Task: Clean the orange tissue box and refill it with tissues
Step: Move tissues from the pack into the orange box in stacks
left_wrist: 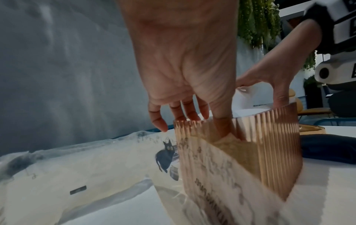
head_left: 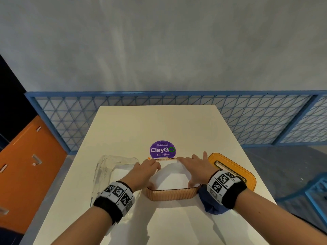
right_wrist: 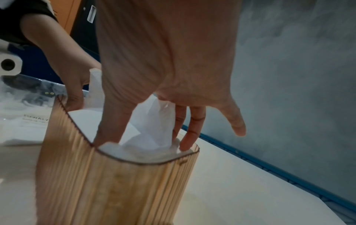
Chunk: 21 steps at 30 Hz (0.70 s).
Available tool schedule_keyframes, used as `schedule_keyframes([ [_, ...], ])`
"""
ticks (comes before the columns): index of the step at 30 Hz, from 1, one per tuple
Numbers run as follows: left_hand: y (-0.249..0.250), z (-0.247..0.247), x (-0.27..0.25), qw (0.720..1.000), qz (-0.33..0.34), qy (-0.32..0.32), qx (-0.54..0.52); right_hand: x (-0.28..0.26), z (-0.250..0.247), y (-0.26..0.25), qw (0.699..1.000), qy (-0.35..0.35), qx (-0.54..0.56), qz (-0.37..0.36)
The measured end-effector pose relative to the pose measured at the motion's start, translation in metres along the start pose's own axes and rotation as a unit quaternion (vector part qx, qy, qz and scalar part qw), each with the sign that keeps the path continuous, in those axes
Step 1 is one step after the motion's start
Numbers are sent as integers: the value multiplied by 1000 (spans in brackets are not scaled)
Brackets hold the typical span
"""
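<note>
Hands both inside ribbed translucent orange tissue box (head_left: pixel 172 194) at table centre: left hand (head_left: pixel 144 171) and right hand (head_left: pixel 195 169), fingers fairly straight, press white tissues (head_left: pixel 170 177) down. Orange slotted lid (head_left: pixel 235 169) right, clear plastic wrapper (head_left: pixel 106 171) left.

Even, soft indoor light; faint shadows; wide-angle edge warp; wrist views motion-blurred, esp. foreground.

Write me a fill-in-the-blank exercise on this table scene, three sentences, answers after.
1. Both hands, left hand and right hand, press white ____ into the open tissue box.
2. The box's orange lid lies on the table to the person's ____.
3. The round purple sticker reads ____.

Answers: tissues; right; ClayGo
</note>
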State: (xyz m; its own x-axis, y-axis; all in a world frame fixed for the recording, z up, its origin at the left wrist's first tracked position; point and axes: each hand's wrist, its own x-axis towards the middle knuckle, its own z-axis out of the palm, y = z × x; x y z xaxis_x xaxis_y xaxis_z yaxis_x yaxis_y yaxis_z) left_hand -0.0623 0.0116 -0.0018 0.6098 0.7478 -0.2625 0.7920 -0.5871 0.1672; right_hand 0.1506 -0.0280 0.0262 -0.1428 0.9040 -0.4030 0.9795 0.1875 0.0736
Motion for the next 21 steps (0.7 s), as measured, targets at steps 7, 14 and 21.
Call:
schedule_keyframes([
  [7, 5, 2, 2, 999, -9, -16, 39, -4, 7, 7, 1000, 17, 8, 12],
  [14, 8, 1, 5, 999, -16, -25, 38, -7, 14, 12, 1000, 16, 0, -3],
  [21, 8, 1, 5, 998, -23, -41, 44, -7, 2, 9, 1000, -13, -2, -19],
])
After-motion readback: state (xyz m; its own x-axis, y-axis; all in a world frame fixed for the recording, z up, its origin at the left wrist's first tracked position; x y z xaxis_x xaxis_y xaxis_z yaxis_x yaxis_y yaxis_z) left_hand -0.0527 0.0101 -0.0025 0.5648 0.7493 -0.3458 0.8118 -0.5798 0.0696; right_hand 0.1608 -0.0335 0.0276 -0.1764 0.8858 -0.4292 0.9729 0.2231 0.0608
